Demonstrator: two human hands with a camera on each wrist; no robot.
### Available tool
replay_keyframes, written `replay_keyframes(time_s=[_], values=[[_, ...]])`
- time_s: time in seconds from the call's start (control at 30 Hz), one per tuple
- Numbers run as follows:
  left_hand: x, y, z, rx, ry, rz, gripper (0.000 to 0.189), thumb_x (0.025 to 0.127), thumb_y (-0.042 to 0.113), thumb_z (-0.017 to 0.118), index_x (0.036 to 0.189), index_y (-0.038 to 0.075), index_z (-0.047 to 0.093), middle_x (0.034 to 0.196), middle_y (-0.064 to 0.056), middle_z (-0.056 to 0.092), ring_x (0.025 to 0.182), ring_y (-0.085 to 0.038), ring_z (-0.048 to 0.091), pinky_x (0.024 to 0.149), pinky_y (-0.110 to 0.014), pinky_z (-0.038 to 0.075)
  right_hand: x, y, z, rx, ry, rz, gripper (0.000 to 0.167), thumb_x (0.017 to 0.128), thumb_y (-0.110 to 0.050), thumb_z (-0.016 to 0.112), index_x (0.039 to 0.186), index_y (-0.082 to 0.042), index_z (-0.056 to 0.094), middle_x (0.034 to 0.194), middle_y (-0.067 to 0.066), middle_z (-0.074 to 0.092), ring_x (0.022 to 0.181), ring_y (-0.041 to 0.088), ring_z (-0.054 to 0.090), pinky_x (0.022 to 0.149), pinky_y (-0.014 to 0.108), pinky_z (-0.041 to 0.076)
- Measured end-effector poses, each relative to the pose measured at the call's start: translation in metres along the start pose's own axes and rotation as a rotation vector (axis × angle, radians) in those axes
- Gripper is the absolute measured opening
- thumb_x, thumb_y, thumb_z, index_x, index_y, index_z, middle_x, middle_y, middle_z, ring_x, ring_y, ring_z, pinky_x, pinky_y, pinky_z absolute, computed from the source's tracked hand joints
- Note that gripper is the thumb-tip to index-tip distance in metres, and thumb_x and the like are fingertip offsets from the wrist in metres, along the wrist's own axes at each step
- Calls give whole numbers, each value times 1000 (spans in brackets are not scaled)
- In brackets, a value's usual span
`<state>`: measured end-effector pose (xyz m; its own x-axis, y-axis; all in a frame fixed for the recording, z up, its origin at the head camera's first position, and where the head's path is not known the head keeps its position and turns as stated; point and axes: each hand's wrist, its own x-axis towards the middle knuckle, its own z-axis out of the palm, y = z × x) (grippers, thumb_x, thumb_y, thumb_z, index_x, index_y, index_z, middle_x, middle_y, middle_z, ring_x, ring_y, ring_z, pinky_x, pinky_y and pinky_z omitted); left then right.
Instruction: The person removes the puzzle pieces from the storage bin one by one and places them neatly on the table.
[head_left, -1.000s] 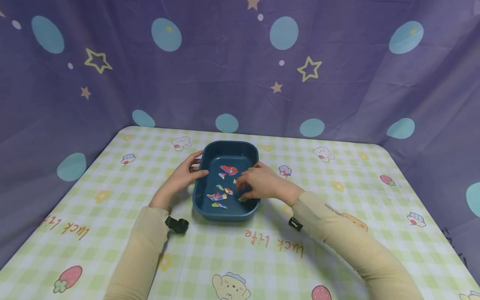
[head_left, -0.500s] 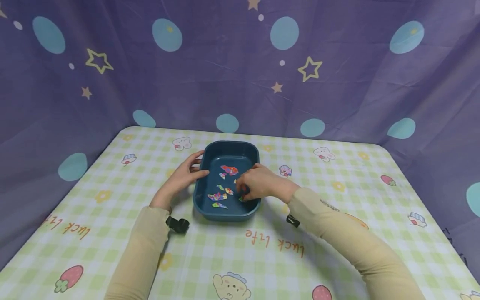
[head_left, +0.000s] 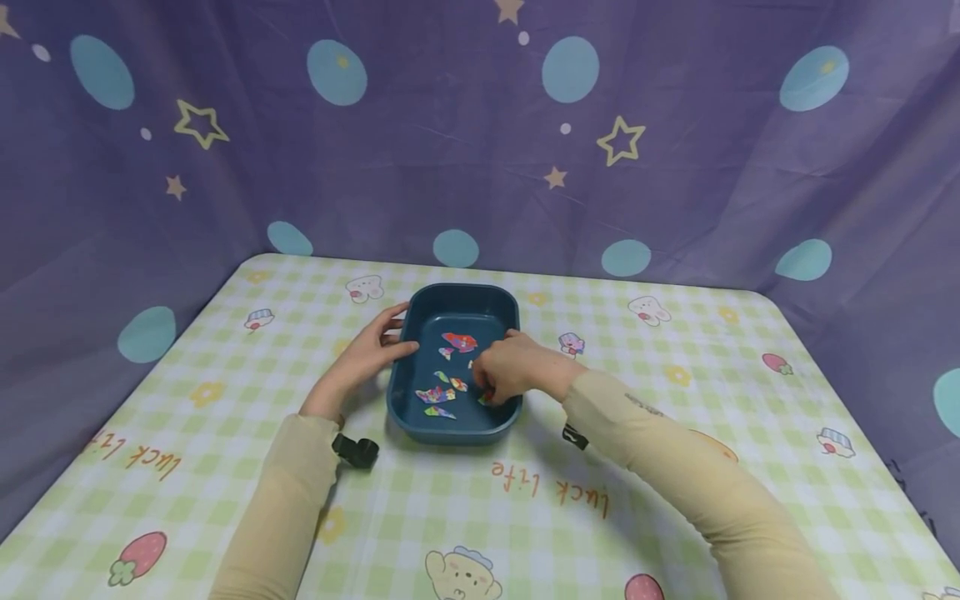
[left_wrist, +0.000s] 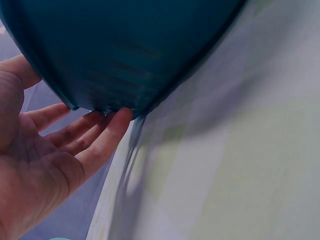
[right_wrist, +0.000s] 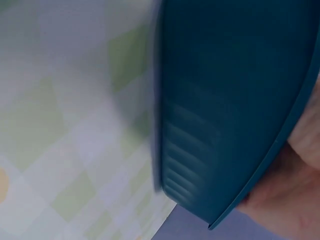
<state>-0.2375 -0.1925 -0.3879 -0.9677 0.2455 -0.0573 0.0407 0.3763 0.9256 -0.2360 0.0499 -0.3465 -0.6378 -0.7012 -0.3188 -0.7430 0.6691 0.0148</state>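
Note:
A dark teal plastic basin (head_left: 453, 437) stands on the table in the head view. Several colourful cut-out pieces lie on its floor, among them a red piece (head_left: 459, 342), a purple-and-red piece (head_left: 435, 395) and a green piece (head_left: 439, 412). At the basin's left wall, my left hand (head_left: 367, 354) holds the side, thumb over the rim and fingers against the outside. My right hand (head_left: 517, 367) reaches over the right rim, fingers bent down to a small green piece (head_left: 483, 401). Whether they pinch it is hidden; the right wrist view shows mostly the basin's outer wall (right_wrist: 235, 100).
The table wears a green-and-white checked cloth (head_left: 405, 517) with printed cartoons. A purple curtain (head_left: 480, 167) with stars and blue ovals hangs behind its far edge. Black wrist straps (head_left: 356, 451) sit at both cuffs.
My right hand has lowered slightly and its fingers have drawn closer together over the small green piece. The right forearm has shifted a little to the left. My left hand and the basin stay put.

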Motion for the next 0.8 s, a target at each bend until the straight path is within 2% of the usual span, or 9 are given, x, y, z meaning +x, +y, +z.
replay_keyframes(time_s=[0.2,0.47,0.63,0.8], values=[[-2,1,0,10,-5,2,71,88,19,60,146,22,20,140,-18,33,120,-34,44,87,-42,45,7,-1,-1,-11,-66,37,19,71,-36,76,68,-27,60,67,-15,57,71,8,53,86,39,32],[-3,5,-1,-9,-14,-11,71,88,18,60,146,23,20,141,-18,32,120,-34,44,87,-43,44,15,-2,-1,-31,-110,74,20,71,-35,76,66,-27,58,68,-14,57,71,8,53,88,38,33],[-1,1,-1,3,-4,0,71,88,18,60,146,23,20,140,-18,32,120,-34,44,86,-41,45,13,-1,-2,-4,-81,63,20,70,-35,76,65,-27,58,66,-14,57,70,8,53,91,41,32],[0,0,-1,-4,-14,-14,71,88,20,60,146,25,20,141,-16,32,121,-33,43,88,-44,44,11,2,1,17,-18,17,19,71,-37,73,67,-29,57,63,-17,56,67,6,53,84,38,34]])
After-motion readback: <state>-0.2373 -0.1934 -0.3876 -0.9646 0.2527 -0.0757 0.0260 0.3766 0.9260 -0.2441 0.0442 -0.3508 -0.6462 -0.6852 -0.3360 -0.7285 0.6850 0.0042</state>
